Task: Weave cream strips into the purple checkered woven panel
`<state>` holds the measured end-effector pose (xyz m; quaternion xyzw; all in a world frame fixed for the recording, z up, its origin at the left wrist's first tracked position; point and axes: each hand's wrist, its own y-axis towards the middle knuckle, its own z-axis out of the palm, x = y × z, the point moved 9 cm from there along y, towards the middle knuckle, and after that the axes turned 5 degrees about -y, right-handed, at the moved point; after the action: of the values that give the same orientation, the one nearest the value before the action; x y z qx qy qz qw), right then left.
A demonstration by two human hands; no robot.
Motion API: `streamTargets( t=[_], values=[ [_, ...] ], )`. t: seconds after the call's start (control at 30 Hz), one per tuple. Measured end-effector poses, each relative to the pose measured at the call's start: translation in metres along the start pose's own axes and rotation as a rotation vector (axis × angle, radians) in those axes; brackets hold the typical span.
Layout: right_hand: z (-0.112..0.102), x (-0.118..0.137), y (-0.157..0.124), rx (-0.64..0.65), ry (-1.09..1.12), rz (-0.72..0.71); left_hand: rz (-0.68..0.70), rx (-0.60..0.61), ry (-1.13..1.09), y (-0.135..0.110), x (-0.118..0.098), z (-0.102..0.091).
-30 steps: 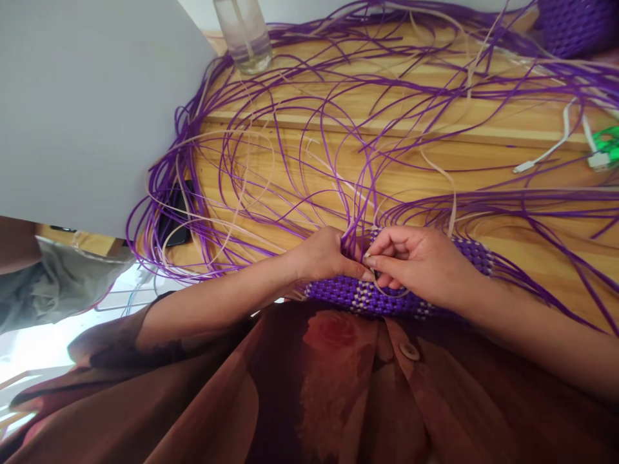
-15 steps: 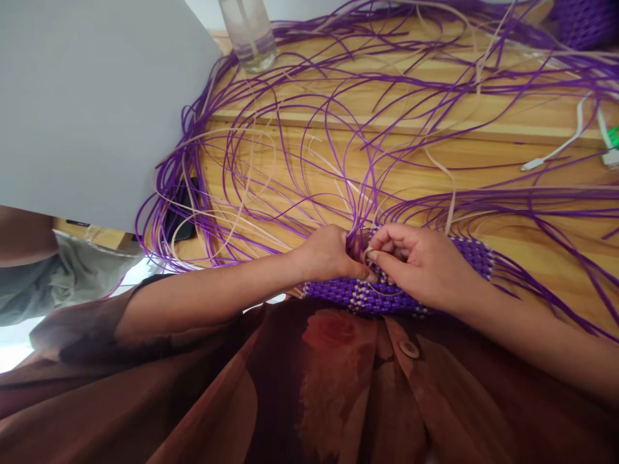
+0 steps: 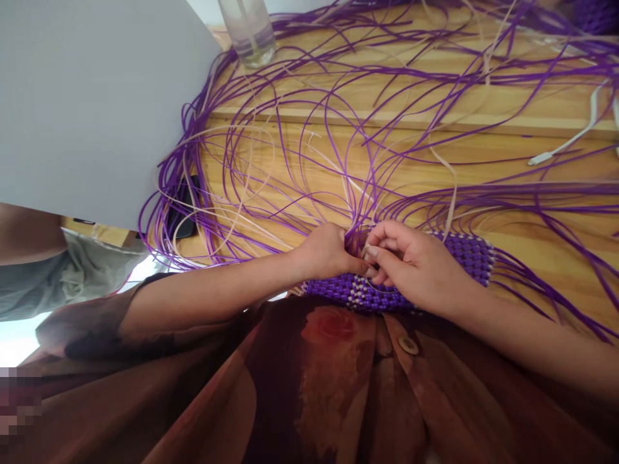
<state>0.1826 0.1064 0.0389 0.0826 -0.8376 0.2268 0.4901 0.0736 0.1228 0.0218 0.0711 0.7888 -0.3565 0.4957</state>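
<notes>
A woven purple and cream band (image 3: pixel 464 254) lies at the near edge of the wooden table (image 3: pixel 483 154), against my body. My left hand (image 3: pixel 326 252) is closed, pinching the purple strands where they rise from the band's upper edge. My right hand (image 3: pixel 411 261) rests over the band, fingers curled and pinched on a thin strand right beside the left thumb. Long loose purple and cream strands (image 3: pixel 338 129) fan out from the band across the whole table.
A clear bottle (image 3: pixel 247 32) stands at the table's far left corner. A dark phone (image 3: pixel 182 209) lies under the strands at the left edge. A white cable (image 3: pixel 565 142) runs at the right. A grey panel (image 3: pixel 87 96) fills the left. Another person's arm (image 3: pixel 29 235) shows far left.
Both hands stay pinched at the same spot on the band; the right fingers have shifted slightly on the strand. The view has drifted a little to the left.
</notes>
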Motion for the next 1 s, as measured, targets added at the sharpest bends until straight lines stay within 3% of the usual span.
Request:
streamTargets(
  t=[0.17,0.33,0.47,0.63,0.73,0.93,1.0],
  values=[
    [-0.005,0.000,0.000,-0.007,-0.138,0.003,0.035,-0.025,0.064,-0.002,-0.004,-0.001],
    [-0.020,0.018,0.006,-0.030,-0.367,-0.149,0.031,-0.038,0.038,-0.006,-0.006,-0.001],
    [-0.025,0.025,0.010,0.029,-0.364,-0.236,0.079,-0.042,0.014,-0.011,-0.008,-0.001],
    [-0.015,0.017,0.023,0.257,-0.259,-0.132,0.123,-0.079,0.041,-0.015,-0.008,-0.003],
    [-0.006,0.015,0.033,0.323,-0.213,-0.094,0.096,-0.100,0.052,-0.016,-0.006,-0.004],
    [-0.014,0.008,0.038,0.173,-0.145,0.020,0.104,-0.086,0.007,-0.016,-0.005,-0.003],
    [-0.015,0.008,0.036,0.179,-0.111,0.018,0.113,-0.074,-0.022,-0.016,-0.005,-0.002]
  ],
)
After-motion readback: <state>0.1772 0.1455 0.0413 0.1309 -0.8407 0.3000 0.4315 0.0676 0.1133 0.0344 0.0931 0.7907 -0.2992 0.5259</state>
